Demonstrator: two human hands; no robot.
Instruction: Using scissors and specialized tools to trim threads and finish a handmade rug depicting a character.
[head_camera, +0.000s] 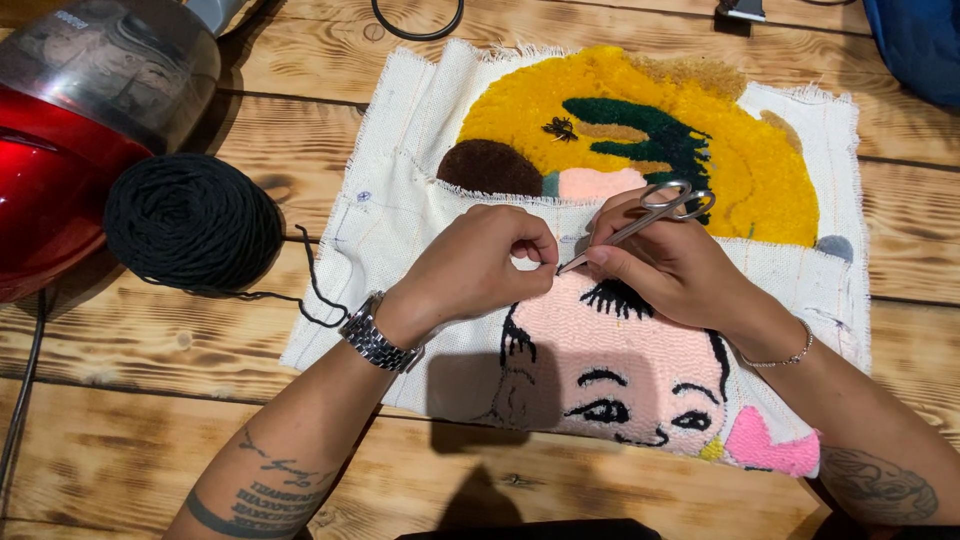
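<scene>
Both hands work close together over the middle of one tufted rug piece that lies flat on the wooden table. Left hand is curled into a loose fist, thumb and forefinger pinched narrow on the cloth right at the spot where the tool's tip lands; whether it grips a thread there I cannot tell. Right hand is closed around one pair of small silver scissors, held like a pen. Its long axis runs on a slant, the two ring handles up and to the right near the green patch, the blades pointing down and to the left toward the left hand's fingertips. The blades look shut or nearly so.

Counted in this single head view: two hands, one pair of scissors, one rug piece, one ball of black yarn, one wristwatch on the left wrist, one thin bracelet on the right wrist. The rug's cloth is folded over itself, with a yellow, green and brown tufted area above the fold and a pink face with black hair and eyes below it. The yarn ball sits to the left of the rug, its loose strand trailing onto the cloth edge. A red and grey appliance stands at the far left corner, just beside the yarn
</scene>
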